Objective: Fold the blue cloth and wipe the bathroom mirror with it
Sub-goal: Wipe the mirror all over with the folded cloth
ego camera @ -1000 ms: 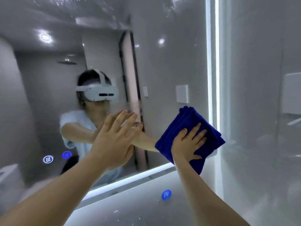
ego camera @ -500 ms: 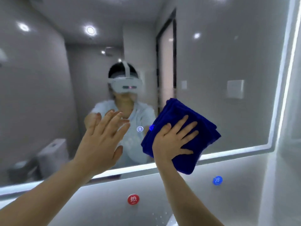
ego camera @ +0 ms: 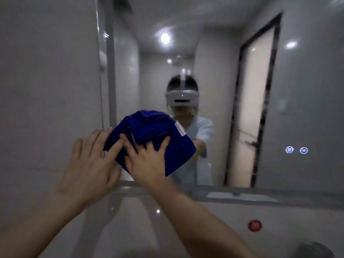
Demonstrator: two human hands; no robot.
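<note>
Currently, blue cloth: folded into a thick pad, flat against the bathroom mirror near its lower-left corner, just above the bottom edge; white tag at its upper right.
Right hand: fingers straight and spread, pressing the pad to the glass; nothing pinched.
Left hand: fingers straight, holding nothing; index fingertip at the pad's left edge, likely touching.
Key relation: pad lies under the right fingers, up-right of that palm, so the right hand drives. Glass runs rightward and upward from here; next stroke likely goes that way.
Mirror extras: two lit touch icons far right.
Below: red button on the wall.
</note>
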